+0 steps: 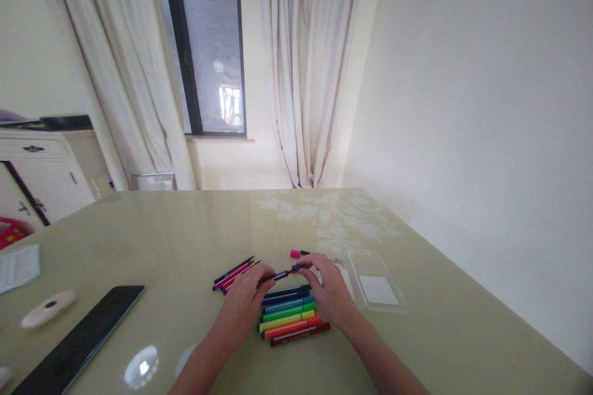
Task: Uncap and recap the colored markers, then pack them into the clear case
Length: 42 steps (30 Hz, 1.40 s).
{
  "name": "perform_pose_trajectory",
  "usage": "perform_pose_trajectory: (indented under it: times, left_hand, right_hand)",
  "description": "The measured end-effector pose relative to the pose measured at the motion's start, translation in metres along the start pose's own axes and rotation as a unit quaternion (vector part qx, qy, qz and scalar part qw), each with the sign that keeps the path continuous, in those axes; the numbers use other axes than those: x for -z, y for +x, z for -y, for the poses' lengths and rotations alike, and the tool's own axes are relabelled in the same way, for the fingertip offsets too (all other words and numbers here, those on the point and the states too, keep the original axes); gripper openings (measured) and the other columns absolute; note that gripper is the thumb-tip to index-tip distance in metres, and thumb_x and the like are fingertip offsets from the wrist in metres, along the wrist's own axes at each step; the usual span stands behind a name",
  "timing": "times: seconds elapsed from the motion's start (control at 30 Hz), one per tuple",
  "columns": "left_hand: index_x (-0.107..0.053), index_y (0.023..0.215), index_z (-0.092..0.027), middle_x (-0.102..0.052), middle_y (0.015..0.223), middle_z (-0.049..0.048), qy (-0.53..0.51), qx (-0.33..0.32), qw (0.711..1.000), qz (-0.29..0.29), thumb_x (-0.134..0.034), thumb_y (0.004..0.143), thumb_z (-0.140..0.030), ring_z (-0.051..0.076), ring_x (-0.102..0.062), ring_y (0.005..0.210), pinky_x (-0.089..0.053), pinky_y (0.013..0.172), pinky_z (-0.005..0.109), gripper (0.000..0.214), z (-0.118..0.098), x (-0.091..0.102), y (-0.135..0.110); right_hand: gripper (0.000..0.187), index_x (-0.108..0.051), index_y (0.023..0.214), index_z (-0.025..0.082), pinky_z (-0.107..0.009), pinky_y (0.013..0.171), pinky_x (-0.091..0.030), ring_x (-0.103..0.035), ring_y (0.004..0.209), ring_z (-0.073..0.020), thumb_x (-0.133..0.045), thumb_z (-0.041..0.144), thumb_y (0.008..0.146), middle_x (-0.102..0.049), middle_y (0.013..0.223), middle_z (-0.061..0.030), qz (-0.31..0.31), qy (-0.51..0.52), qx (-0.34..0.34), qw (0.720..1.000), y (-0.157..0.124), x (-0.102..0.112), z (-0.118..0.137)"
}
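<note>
Both of my hands hold one purple marker [281, 275] just above the table. My left hand [245, 299] is closed on its barrel, and my right hand [328, 290] pinches the cap end. Under them lies a row of several coloured markers [291, 315], side by side, from dark blue through green and yellow to red. Two or three pink and dark markers [234, 274] lie to the left of my left hand. A single pink cap or short marker [296, 253] lies just beyond my hands.
A clear plastic case [377, 289] lies open to the right of my right hand. A black tablet [81, 339], a white oval object [47, 308] and a folded paper [18, 266] sit at the left. The table top [185, 228] is glossy; curtains, a window and a white cabinet stand behind.
</note>
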<state>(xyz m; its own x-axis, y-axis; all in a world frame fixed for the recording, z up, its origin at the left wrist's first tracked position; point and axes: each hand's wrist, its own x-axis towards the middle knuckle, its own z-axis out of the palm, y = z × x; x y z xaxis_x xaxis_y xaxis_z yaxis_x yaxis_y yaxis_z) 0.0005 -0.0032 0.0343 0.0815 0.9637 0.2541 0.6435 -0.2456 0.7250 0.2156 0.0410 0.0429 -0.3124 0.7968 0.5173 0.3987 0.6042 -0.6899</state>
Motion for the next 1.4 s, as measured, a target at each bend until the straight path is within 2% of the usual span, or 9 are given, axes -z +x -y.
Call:
perform_pose_trajectory:
  times: [0.27,0.5,0.7,0.83,1.07,1.27,1.33,1.4]
  left_hand:
    - [-0.066,0.1,-0.024,-0.07,0.101,0.0038,-0.017,-0.006,1.0,-0.015,-0.048,0.099,-0.036,0.023,-0.064,0.096,-0.047,0.086,0.033,0.021,0.006,-0.001,0.0]
    - [-0.068,0.098,-0.024,-0.069,0.101,0.0033,-0.023,-0.018,0.999,-0.017,-0.05,0.098,-0.034,0.023,-0.062,0.099,-0.046,0.088,0.035,0.02,0.002,-0.003,0.0]
    - [-0.067,0.097,-0.024,-0.068,0.096,0.0029,-0.053,-0.022,0.998,-0.02,-0.05,0.1,-0.038,0.022,-0.062,0.092,-0.046,0.083,0.033,0.023,-0.004,-0.007,-0.001]
    - [-0.065,0.094,-0.023,-0.066,0.09,0.0015,-0.057,-0.018,0.998,-0.017,-0.049,0.1,-0.037,0.021,-0.062,0.085,-0.045,0.077,0.031,0.022,-0.007,-0.008,-0.002]
    - [-0.065,0.091,-0.023,-0.067,0.091,0.0025,-0.035,-0.024,0.999,-0.009,-0.051,0.1,-0.035,0.021,-0.062,0.088,-0.045,0.079,0.031,0.021,-0.009,-0.011,-0.002]
    - [-0.067,0.09,-0.024,-0.067,0.096,0.0027,0.038,-0.044,0.998,0.025,-0.053,0.098,-0.029,0.021,-0.062,0.092,-0.045,0.083,0.031,0.017,-0.003,-0.025,-0.004]
    - [-0.067,0.09,-0.024,-0.067,0.099,0.0026,0.054,-0.051,0.997,0.032,-0.056,0.097,-0.028,0.021,-0.061,0.094,-0.044,0.087,0.032,0.014,-0.001,-0.028,-0.005]
    - [-0.068,0.097,-0.025,-0.068,0.104,0.0031,0.054,-0.051,0.996,0.04,-0.055,0.097,-0.027,0.021,-0.061,0.098,-0.045,0.09,0.033,0.013,0.0,-0.03,-0.005]
  right_hand:
    - [0.014,-0.074,0.1,0.024,-0.037,0.093,-0.049,-0.068,0.099,-0.0227,-0.061,0.023,0.096,-0.076,0.102,-0.0048,-0.015,0.009,-0.003,1.0,0.001,0.005,0.0]
    - [0.015,-0.076,0.099,0.025,-0.034,0.092,-0.049,-0.067,0.099,-0.022,-0.062,0.024,0.095,-0.075,0.099,-0.0047,0.019,0.039,0.014,0.999,-0.001,0.003,0.001]
    - [0.016,-0.08,0.097,0.025,-0.032,0.078,-0.05,-0.067,0.083,-0.0209,-0.066,0.03,0.09,-0.078,0.093,-0.0041,0.027,0.075,-0.064,0.995,0.0,0.008,0.002]
    - [0.016,-0.082,0.094,0.025,-0.032,0.078,-0.05,-0.067,0.081,-0.0212,-0.069,0.032,0.087,-0.079,0.089,-0.0041,0.026,0.096,-0.085,0.991,0.0,0.01,0.003]
    - [0.014,-0.082,0.091,0.023,-0.033,0.08,-0.051,-0.069,0.084,-0.0221,-0.073,0.03,0.083,-0.079,0.09,-0.0052,0.047,0.109,-0.11,0.987,-0.002,0.007,-0.004]
    - [0.009,-0.079,0.087,0.022,-0.031,0.077,-0.047,-0.067,0.081,-0.0205,-0.072,0.025,0.083,-0.077,0.084,-0.0021,0.157,0.023,-0.098,0.982,-0.002,0.021,-0.007]
    - [0.007,-0.077,0.084,0.022,-0.031,0.08,-0.047,-0.066,0.084,-0.0207,-0.071,0.025,0.083,-0.075,0.085,-0.0016,0.164,-0.016,-0.075,0.983,-0.003,0.023,-0.009]
    - [0.008,-0.076,0.083,0.022,-0.032,0.083,-0.047,-0.066,0.087,-0.021,-0.07,0.027,0.086,-0.074,0.088,-0.0021,0.145,-0.04,-0.055,0.987,-0.003,0.022,-0.011]
